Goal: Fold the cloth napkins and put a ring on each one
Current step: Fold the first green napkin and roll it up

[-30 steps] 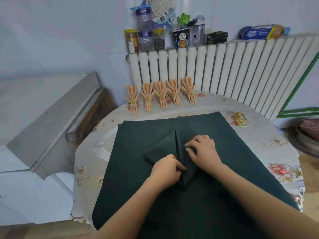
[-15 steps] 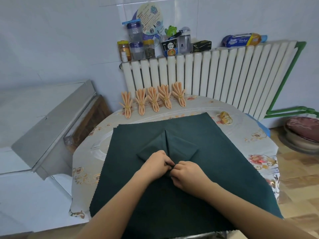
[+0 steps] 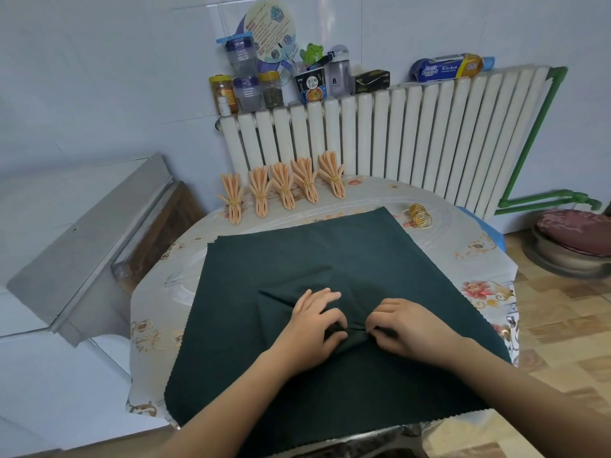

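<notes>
A dark green napkin (image 3: 334, 279) lies partly folded on top of a flat stack of dark green cloths (image 3: 413, 259) that covers most of the round table. My left hand (image 3: 314, 320) presses and pinches its near left part. My right hand (image 3: 406, 325) pinches the near right part, and the fabric bunches between the two hands. Several folded orange napkins (image 3: 284, 188) with gold rings stand in a row at the table's far edge. A small pile of loose gold rings (image 3: 420, 215) lies at the far right of the table.
A white radiator (image 3: 396, 137) stands behind the table with jars, bottles and boxes on top. A grey metal cabinet (image 3: 92, 239) is close on the left. A stool with a red cushion (image 3: 575, 239) stands on the floor at the right.
My right hand came down from the napkin's upper right to its near edge, beside my left hand. The upright pointed fold has flattened and the cloth is now gathered between both hands.
</notes>
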Available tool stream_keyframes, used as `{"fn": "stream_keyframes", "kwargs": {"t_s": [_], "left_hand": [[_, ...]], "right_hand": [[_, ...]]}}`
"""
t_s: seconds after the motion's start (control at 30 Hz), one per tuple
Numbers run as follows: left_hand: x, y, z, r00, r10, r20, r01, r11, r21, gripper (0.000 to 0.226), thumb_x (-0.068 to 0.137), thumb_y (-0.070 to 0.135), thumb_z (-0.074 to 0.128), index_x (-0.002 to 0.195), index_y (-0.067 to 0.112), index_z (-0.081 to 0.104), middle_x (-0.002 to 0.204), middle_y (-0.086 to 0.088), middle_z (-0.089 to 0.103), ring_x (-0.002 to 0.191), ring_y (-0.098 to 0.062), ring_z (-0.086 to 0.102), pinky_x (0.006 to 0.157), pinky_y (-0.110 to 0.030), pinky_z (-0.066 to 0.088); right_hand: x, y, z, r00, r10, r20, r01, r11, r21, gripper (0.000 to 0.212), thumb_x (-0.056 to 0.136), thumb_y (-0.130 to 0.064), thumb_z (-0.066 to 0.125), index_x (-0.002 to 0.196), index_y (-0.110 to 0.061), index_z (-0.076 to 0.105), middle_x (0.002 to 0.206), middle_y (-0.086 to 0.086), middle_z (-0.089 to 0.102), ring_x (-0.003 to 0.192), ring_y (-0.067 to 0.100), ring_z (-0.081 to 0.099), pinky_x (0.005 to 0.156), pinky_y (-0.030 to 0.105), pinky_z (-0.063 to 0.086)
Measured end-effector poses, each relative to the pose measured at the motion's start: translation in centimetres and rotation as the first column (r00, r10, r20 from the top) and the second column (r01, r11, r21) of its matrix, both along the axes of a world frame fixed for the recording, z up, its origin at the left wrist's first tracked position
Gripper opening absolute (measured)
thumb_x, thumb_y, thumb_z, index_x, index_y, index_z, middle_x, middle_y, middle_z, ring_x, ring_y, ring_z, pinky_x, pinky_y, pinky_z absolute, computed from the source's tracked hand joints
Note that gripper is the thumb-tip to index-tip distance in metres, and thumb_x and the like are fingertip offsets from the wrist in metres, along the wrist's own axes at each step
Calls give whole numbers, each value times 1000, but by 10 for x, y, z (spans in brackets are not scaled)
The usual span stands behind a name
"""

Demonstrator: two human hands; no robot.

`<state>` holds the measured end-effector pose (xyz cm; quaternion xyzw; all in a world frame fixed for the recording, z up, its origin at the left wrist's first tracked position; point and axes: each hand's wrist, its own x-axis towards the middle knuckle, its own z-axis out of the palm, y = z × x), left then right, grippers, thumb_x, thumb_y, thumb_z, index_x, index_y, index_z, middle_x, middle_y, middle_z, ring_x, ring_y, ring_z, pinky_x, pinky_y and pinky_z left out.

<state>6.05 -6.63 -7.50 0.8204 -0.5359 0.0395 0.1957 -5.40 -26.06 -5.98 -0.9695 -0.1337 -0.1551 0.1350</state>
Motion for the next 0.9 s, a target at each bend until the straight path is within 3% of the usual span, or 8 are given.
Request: {"fn": "stream_keyframes", "kwargs": {"t_s": [0.07,0.13,0.27,0.37,0.53,0.73,0.87,0.9], "left_hand": [[-3,-4,-2,999,-5,-52,8,999,54,17,94,32,52,106,20,57,147,4,38,143,-10,20,118,-31,-7],[-4,-6,-1,996,26,-91,-16,994,105,19,95,31,49,111,21,52,146,7,39,142,-7,22,119,-37,-2],[-4,-7,-3,991,71,-110,-54,986,157,39,97,32,44,135,27,40,147,11,37,141,-2,19,119,-36,3],[-1,-3,-1,996,66,-55,-50,966,253,48,101,35,34,147,34,25,156,13,19,144,-2,9,118,-35,-4],[30,25,-2,987,161,26,-159,908,387,50,103,37,21,151,35,5,158,15,-3,144,-1,-8,116,-32,-13],[56,47,-4,972,227,-55,-186,896,404,50,103,35,16,151,30,4,158,15,-4,138,7,-13,113,-27,-17],[54,48,0,985,133,106,-163,914,371,77,82,51,-6,150,26,19,157,13,14,144,-1,3,111,-23,-21],[51,49,3,990,94,107,-127,923,364,75,82,49,-2,150,26,22,156,13,20,144,-1,8,111,-24,-22]], "right_hand": [[-1,-1,-1,1000,-28,2,28,1000,-1,11,76,-23,49,75,-21,60,71,-10,60,69,11,55,67,23,49],[0,8,-3,998,-57,15,57,998,10,10,73,-23,48,73,-21,57,72,-10,60,70,11,54,67,27,50],[5,32,-21,985,-152,78,146,986,84,24,79,-32,46,91,-22,64,85,-10,65,80,10,58,71,23,52],[6,41,-33,972,-207,113,195,975,103,27,81,-35,45,89,-26,68,82,-13,64,75,9,59,67,21,52],[5,42,-35,960,-227,163,211,971,109,29,85,-35,45,87,-27,73,81,-15,66,72,9,60,61,18,51],[1,43,-33,963,-210,170,196,976,96,33,87,-33,43,86,-26,75,84,-14,66,73,10,62,60,17,51],[0,42,-33,968,-181,177,172,983,62,40,93,-35,37,90,-24,75,91,-12,66,76,12,62,63,20,53],[-1,43,-33,969,-173,176,168,985,41,41,94,-34,35,91,-23,74,93,-12,65,76,12,62,63,20,53]]}}
